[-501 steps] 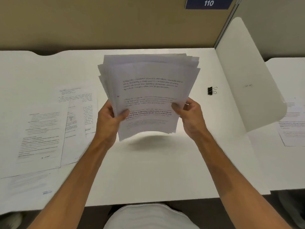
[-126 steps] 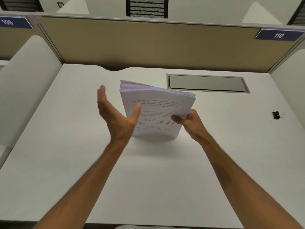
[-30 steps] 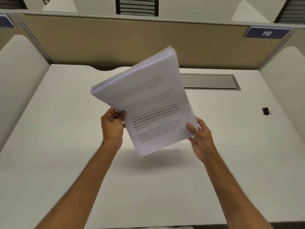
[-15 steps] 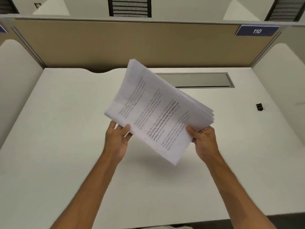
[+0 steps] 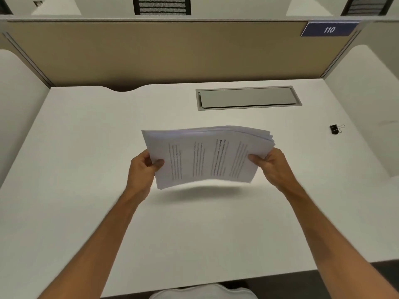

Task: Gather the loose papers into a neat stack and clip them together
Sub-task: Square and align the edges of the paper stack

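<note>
A thick stack of printed white papers (image 5: 207, 156) hovers above the middle of the white desk (image 5: 86, 212), turned sideways so its text lines run vertically. My left hand (image 5: 141, 171) grips the stack's left short edge with the thumb on top. My right hand (image 5: 273, 167) grips the right short edge, where the sheets fan slightly. A shadow lies on the desk under the stack. A small black binder clip (image 5: 335, 129) lies on the desk far to the right, apart from both hands.
A grey cable-tray lid (image 5: 248, 97) is set into the desk behind the papers. A tan partition (image 5: 172, 50) with a blue "110" sign (image 5: 329, 29) closes the back. White side dividers (image 5: 367, 100) flank the desk left and right.
The stack has rotated clockwise from a tilted diagonal to a sideways, nearly level position and dropped lower toward the desk. Both hands keep hold of its edges.
</note>
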